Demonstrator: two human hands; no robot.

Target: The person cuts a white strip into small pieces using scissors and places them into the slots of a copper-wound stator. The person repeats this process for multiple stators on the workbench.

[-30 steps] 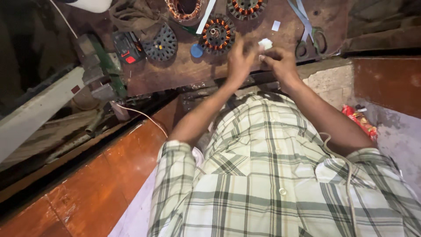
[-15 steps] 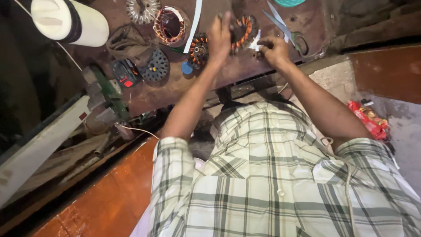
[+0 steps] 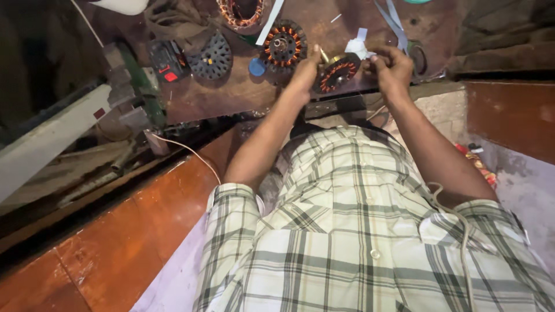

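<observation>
Person in a checked shirt [image 3: 358, 231], seen from above, both arms stretched out to a brown worktable [image 3: 243, 92].

Left hand [image 3: 305, 70]: fingers curled on the left edge of a round wound coil [image 3: 338, 72], dark core with copper-orange windings. The coil is tilted, its lower part near the table's front edge. A small brass-coloured tip shows just above the thumb; cannot tell what it belongs to.

Right hand [image 3: 392, 66]: closed, fingertips pinched together at the coil's upper right, touching a scrap of white paper [image 3: 357, 46]. Whether it grips the paper or the coil's edge, cannot tell. So the coil sits between the two hands, held from both sides.

Around it on the table:
- A second wound coil [image 3: 283, 45], lying flat just left of the left hand, copper windings in a ring.
- A small blue cap [image 3: 257, 67] beside that one, lower left.
- A dark slotted disc [image 3: 211, 56] further left, no windings visible.
- A black meter with a red spot [image 3: 166, 60] next to the disc.
- A third wound ring [image 3: 241, 11] at the top edge, partly cut off.
- A white strip [image 3: 269, 23] leaning between the top ring and the second coil.
- Scissors [image 3: 411, 49] right of the right hand, handles partly hidden behind it.

Left of the table, a green and grey clamp [image 3: 130, 86]; a thin white wire [image 3: 191, 153] runs down from there across the reddish-brown floor [image 3: 115, 248].
</observation>
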